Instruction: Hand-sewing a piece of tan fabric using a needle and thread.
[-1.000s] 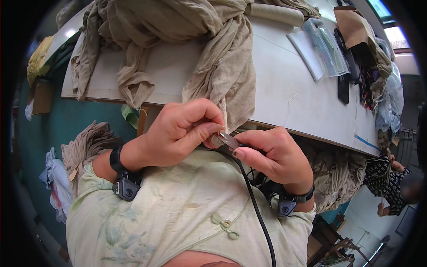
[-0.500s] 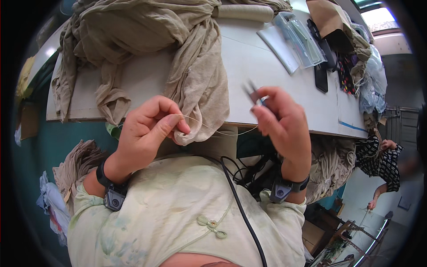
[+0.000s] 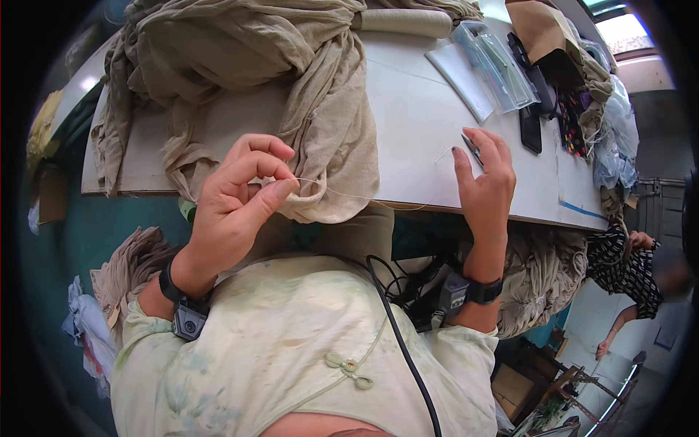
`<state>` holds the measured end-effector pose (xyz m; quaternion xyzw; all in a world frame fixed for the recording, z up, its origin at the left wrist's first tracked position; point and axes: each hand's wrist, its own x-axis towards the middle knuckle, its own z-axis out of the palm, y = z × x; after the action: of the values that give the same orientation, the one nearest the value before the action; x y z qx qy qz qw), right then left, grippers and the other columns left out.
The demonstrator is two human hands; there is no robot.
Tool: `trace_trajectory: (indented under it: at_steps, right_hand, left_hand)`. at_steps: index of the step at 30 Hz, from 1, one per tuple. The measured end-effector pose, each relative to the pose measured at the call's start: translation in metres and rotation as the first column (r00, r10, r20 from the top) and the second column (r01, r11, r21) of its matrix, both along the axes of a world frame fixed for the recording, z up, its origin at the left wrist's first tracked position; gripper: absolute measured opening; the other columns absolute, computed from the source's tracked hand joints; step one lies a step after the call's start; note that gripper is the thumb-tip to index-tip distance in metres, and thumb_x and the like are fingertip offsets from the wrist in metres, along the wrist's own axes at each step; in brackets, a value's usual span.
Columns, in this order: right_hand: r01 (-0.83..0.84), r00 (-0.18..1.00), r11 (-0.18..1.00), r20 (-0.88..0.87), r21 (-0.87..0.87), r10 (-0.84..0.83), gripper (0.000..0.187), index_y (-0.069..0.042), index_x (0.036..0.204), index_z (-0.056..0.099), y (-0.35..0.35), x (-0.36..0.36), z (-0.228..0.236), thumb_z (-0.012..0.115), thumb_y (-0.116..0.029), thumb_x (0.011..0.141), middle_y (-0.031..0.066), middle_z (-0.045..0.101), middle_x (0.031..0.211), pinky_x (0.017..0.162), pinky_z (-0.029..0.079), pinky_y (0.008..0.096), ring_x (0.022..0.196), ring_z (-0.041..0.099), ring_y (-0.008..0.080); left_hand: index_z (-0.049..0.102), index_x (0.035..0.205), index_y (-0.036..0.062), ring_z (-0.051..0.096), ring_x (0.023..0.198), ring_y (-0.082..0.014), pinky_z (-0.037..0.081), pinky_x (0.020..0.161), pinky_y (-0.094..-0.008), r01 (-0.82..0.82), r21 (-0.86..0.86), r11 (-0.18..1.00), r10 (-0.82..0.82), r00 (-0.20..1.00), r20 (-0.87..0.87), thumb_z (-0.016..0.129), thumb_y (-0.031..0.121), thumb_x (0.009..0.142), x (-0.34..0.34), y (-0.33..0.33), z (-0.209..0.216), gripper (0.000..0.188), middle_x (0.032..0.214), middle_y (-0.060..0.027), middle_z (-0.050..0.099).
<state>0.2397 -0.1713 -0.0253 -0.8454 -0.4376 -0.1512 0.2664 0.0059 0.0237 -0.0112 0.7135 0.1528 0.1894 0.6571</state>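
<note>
A fine pale thread point(image 3: 357, 195) runs from the pinched thumb and forefinger of my left hand point(image 3: 237, 193) and droops rightward past the table edge. Just beyond those fingertips hangs the looped end of a beige knit cloth point(image 3: 335, 156), draped over the front of the table. My right hand point(image 3: 486, 175) is over the table edge with thumb and fingers spread. Dark small snips point(image 3: 473, 150) show between its thumb and fingers, seemingly lying on the table. Left of that thumb is a short, thin, pale sliver point(image 3: 442, 155), too small to name for certain.
On the white table point(image 3: 408, 95) are a cone of yarn point(image 3: 404, 22), a clear plastic box point(image 3: 496, 69), a black phone point(image 3: 531, 130) and a paper bag point(image 3: 542, 33). Cloth heaps point(image 3: 542, 273) sit below at both sides. A black cable point(image 3: 397, 328) crosses my front. Another person point(image 3: 626, 266) is at far right.
My right hand has moved right and spread its fingers, apparently letting go of the snips. My left hand still pinches the thread, and the cloth's end has slipped from its fingers.
</note>
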Motion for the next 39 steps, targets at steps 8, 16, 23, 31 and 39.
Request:
trace_trajectory:
  at_steps: [8,16,23,31,39]
  right_hand:
    - [-0.55,0.599,0.776,-0.503,0.309,0.624,0.028,-0.004,0.101,0.059,0.059,-0.088,0.015,0.064,-0.004,0.074,0.0091,0.062,0.088,0.065,0.048,0.0313,0.079,0.059,0.0241]
    - [-0.18,0.38,0.895,-0.81,0.409,0.446,0.007,0.001,0.087,0.059,0.059,-0.053,0.031,0.057,-0.006,0.086,-0.003,0.053,0.064,0.049,0.037,0.0205,0.055,0.045,0.0032]
    - [-0.582,0.694,0.782,-0.364,0.225,0.621,0.02,-0.004,0.086,0.058,0.072,-0.097,0.011,0.071,-0.007,0.071,0.0062,0.054,0.074,0.05,0.045,0.0301,0.056,0.053,0.0203]
    - [-0.594,0.548,0.768,-0.58,0.237,0.603,0.016,-0.004,0.088,0.06,0.066,-0.091,0.024,0.063,0.0,0.073,0.0066,0.056,0.073,0.05,0.044,0.027,0.055,0.053,0.0171]
    - [-0.534,0.278,0.776,-0.797,0.336,0.536,0.011,-0.003,0.087,0.06,0.063,-0.079,0.017,0.063,-0.003,0.076,0.0002,0.052,0.069,0.047,0.032,0.0206,0.054,0.042,0.0055]
  left_hand:
    - [0.057,0.091,-0.0008,0.049,0.088,-0.0077,0.04,0.077,-0.0215,0.071,-0.186,0.98,-0.045,0.989,0.142,0.053,0.003,0.088,-0.003,-0.002,-0.004,0.007,0.101,-0.0061,0.052]
    - [0.057,0.101,-0.0012,0.055,0.086,-0.0088,0.046,0.078,-0.0235,0.017,-0.4,0.916,0.034,0.992,0.119,0.053,0.003,0.087,-0.011,0.005,-0.01,0.015,0.102,-0.0075,0.06]
    - [0.056,0.104,-0.0022,0.056,0.093,-0.0125,0.047,0.082,-0.0262,0.026,-0.481,0.876,-0.004,0.999,0.047,0.053,-0.007,0.08,-0.006,0.005,-0.004,0.025,0.103,-0.0086,0.058]
    - [0.054,0.104,-0.0013,0.052,0.088,-0.0095,0.044,0.077,-0.0221,0.163,0.011,0.987,-0.161,0.98,-0.115,0.051,-0.008,0.078,-0.008,0.006,-0.003,0.027,0.096,-0.0032,0.054]
    - [0.061,0.087,-0.0019,0.051,0.076,-0.0079,0.042,0.064,-0.019,0.184,-0.341,0.922,-0.18,0.983,0.043,0.056,0.001,0.083,-0.007,0.005,0.005,0.007,0.095,-0.0067,0.054]
